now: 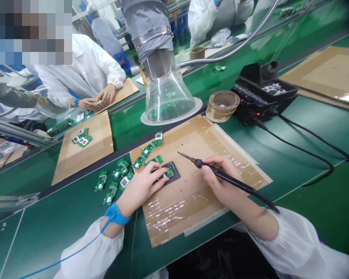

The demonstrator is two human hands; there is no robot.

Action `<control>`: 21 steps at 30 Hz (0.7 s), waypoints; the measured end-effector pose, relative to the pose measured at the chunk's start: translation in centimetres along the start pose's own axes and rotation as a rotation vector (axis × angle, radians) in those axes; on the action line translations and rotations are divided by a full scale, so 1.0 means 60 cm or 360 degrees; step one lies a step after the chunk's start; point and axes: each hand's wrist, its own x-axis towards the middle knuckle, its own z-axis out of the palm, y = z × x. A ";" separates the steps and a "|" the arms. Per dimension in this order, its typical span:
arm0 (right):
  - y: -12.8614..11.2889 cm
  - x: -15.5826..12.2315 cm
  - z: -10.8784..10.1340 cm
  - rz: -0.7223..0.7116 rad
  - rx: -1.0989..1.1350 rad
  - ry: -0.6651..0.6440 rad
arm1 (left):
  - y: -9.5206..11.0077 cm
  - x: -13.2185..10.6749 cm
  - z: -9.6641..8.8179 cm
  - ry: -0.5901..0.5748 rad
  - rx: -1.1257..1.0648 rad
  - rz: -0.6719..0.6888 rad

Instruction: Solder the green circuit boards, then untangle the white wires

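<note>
My left hand (144,184), with a blue wrist strap (116,214) behind it, has its fingers closed on a small green circuit board (169,172). That board lies on a flat black holder (176,175), and my fingers hide part of both. In my right hand (222,180) is a soldering iron (238,184), gripped like a pen. Its tip points up and left, above the cardboard sheet (197,193) and apart from the board. Several loose circuit boards (140,159) lie beyond and left of my left hand, some on the cardboard and some on the green bench.
A clear fume extractor hood (168,99) hangs over the far edge of the cardboard. Behind it on the right stand a round brown pot (222,104) and a black soldering station (264,95) with trailing cables. Across the belt (128,133), a co-worker's hands (104,97) handle a small part.
</note>
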 end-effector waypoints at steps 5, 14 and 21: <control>0.002 0.000 0.000 -0.0020 0.0018 -0.0010 | 0.007 -0.004 0.000 -0.0040 0.0108 -0.0046; 0.008 -0.004 0.000 0.0000 -0.0016 -0.0028 | 0.021 -0.011 0.003 0.0116 -0.0148 -0.0154; 0.007 -0.002 -0.001 -0.0056 -0.0023 -0.0094 | 0.003 -0.034 -0.007 0.0466 -0.0659 -0.0695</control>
